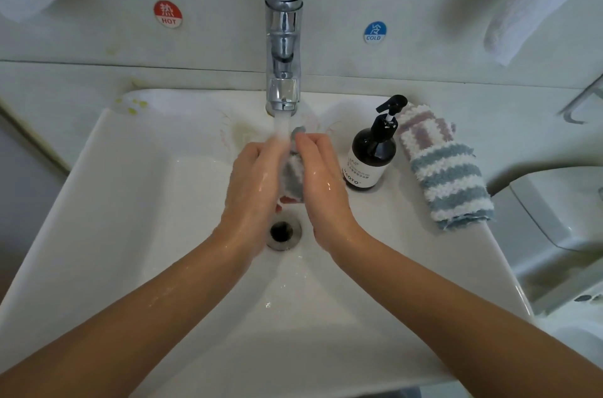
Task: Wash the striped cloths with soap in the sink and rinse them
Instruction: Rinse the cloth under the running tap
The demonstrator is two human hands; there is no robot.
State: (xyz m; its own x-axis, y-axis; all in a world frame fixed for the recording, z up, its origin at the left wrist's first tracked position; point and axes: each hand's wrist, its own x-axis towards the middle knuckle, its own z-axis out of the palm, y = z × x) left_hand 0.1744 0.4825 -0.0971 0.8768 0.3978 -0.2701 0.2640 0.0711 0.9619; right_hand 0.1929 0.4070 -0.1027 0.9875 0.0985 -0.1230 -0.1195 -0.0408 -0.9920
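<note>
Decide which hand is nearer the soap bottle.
Right. The right hand sits just beside the soap bottle; the left hand is farther, across the wet cloth.

Sink [137,189] w/ bottle [372,156], cloths [447,176]

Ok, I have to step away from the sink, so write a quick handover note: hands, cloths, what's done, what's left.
Left hand and right hand both grip one wet striped cloth between them under the running tap.
Rolled striped cloths lie on the sink rim, right of the soap bottle, untouched.
Done: the held cloth is wet; whether it is soaped or being rinsed cannot be told.
Left: finish this cloth, then wash and rinse those on the rim.
</note>
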